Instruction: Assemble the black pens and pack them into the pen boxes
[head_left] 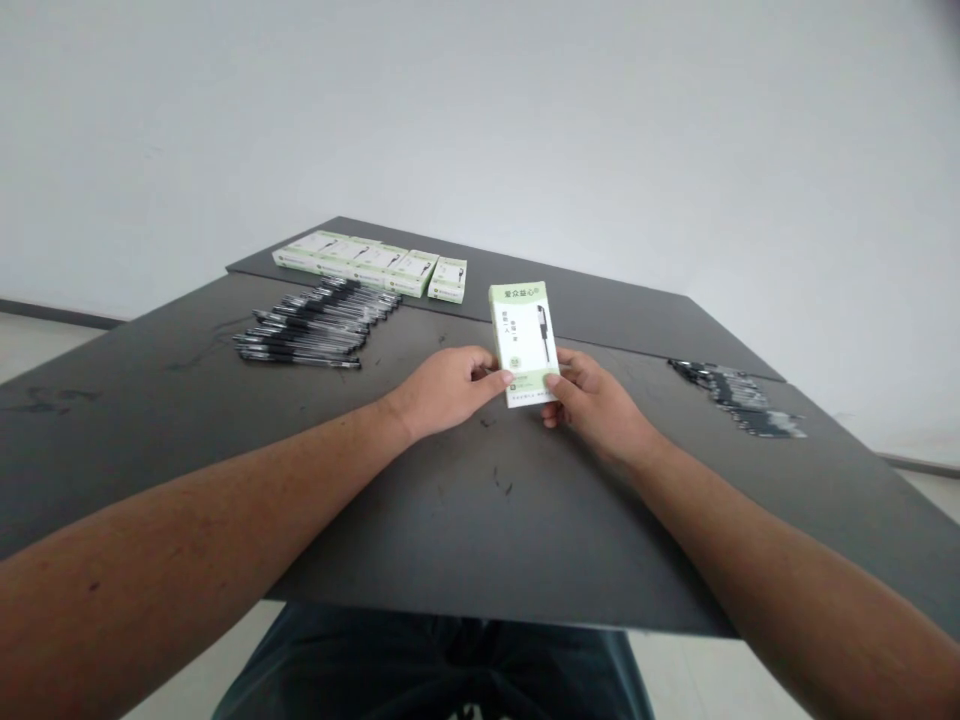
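Note:
A white and light-green pen box (526, 340), printed with a black pen, is held tilted above the table between both hands. My left hand (459, 385) grips its lower left edge, the thumb on the front face. On the lower right edge, my right hand (586, 395) has its thumb on the front and its fingers curled behind. The box hides some of the fingertips. Beyond my left hand lies a spread pile of black-and-clear pens (319, 325). Another group of pens (739, 398) lies to the right of my right hand.
Several similar green-and-white pen boxes (360, 258) lie in a row at the back left, with one box (448, 279) at the row's right end. The dark table (465, 510) has a seam across it and scuff marks. A pale wall (480, 130) stands behind.

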